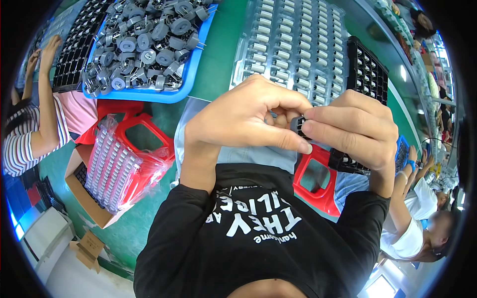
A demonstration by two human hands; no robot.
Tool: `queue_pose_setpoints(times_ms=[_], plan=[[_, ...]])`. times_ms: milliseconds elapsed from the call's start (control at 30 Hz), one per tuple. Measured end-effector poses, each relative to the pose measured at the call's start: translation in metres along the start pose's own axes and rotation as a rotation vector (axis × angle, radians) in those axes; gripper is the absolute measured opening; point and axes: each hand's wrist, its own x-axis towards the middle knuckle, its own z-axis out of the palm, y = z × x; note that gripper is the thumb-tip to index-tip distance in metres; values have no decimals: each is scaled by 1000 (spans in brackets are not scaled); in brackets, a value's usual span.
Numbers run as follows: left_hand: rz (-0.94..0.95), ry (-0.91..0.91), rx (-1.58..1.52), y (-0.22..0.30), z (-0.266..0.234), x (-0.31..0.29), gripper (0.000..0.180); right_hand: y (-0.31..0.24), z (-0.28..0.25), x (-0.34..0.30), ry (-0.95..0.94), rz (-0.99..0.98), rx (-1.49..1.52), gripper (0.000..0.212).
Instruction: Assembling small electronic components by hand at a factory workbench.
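In front of my chest, my two hands meet on a small dark grey round part [297,125] with a black inner side. My right hand [355,126] pinches it between thumb and fingertips. From the other side, the curled fingers and thumb of my left hand [238,116] close round it, hiding much of it. Beyond my hands, a clear plastic tray [238,67] holds rows of small silver cylinders. At the far left stands a blue tray [186,89] heaped with grey round parts with metal pins [144,42].
Black trays [367,69] lie right of the clear one. A red stool [166,131] and a cardboard box [82,203] with wrapped trays [112,169] are at left. Co-workers sit on both sides: a striped sleeve [62,119] at left, a white shirt [405,243] at right.
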Motion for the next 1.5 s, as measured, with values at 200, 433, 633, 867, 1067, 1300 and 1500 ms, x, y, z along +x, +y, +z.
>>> queue_pose_setpoints(times_ms=[200, 433, 633, 867, 1067, 1300, 1500], plan=[[-28, -93, -25, -1, -4, 0, 40, -3, -3, -1, -33, -67, -43, 36], [-90, -39, -102, 6, 6, 7, 40, -19, -9, -3, 13, 175, 12, 30], [-76, 267, -239, -3, 46, 16, 45, -21, 10, -42, 348, 402, 169, 18], [76, 496, -1302, 3, 16, -2, 23, -68, -22, -157, 427, 804, -611, 15], [174, 447, -1291, -15, 18, -26, 34, -76, -9, -215, 387, 938, -698, 17], [152, 407, -1190, -17, 18, -40, 45, -41, -10, -236, 319, 877, -636, 17], [175, 297, -1062, -23, 2, -48, 42, -36, -11, -244, 145, 895, -590, 17]])
